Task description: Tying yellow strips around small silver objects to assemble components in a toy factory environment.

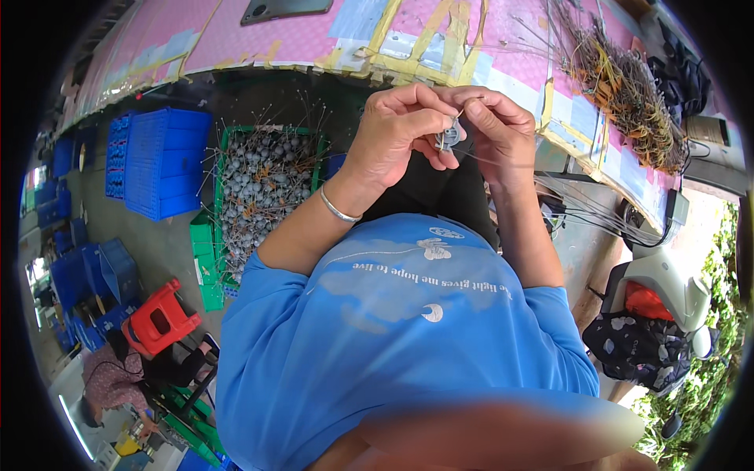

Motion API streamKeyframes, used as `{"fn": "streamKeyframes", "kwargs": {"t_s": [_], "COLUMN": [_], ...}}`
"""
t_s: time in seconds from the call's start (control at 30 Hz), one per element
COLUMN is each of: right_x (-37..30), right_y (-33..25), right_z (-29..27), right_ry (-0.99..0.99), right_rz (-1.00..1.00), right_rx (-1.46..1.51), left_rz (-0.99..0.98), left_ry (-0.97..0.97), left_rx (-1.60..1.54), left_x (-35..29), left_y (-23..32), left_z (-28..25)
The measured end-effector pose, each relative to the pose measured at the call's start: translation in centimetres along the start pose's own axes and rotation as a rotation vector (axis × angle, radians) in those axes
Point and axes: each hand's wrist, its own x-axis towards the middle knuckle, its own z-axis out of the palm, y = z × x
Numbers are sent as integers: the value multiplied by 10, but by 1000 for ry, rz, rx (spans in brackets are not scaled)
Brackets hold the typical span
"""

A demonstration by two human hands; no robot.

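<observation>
In front of my chest, at the table's edge, my left hand (400, 129) is closed, its fingers pinching a small round grey part (449, 136) with a metallic face. My right hand (500, 133) meets it there, thumb and forefinger pressed together on a thin wire (460, 114) just above the part. Both sets of fingertips nearly touch. The far side of the part is hidden by fingers. To the left, below table height, a green crate (222, 169) holds many similar grey round parts (267, 184) with thin wires sticking out.
The pink, taped table (275, 49) curves across the front, with a dark flat device (284, 8) on it. A bundle of wires (628, 94) lies at right, cables (605, 220) hanging below. Blue crates (169, 161), a red stool (161, 318) and another person (114, 377) are at left.
</observation>
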Motion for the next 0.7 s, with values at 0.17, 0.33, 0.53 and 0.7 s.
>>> {"fn": "streamKeyframes", "kwargs": {"t_s": [0.17,0.33,0.53,0.7], "right_x": [3,11,33,126], "right_y": [3,-2,-4,-30], "right_z": [-8,-10,1,-38], "right_ry": [70,11,0,-170], "right_rz": [175,320,375,-7], "right_rx": [62,218,126,-935], "left_rz": [215,330,316,115], "left_ry": [14,-149,-161,-56], "left_rx": [181,193,155,210], "left_x": [-5,-5,3,-4], "left_y": [-9,-7,2,8], "left_z": [4,-1,-17,-35]}}
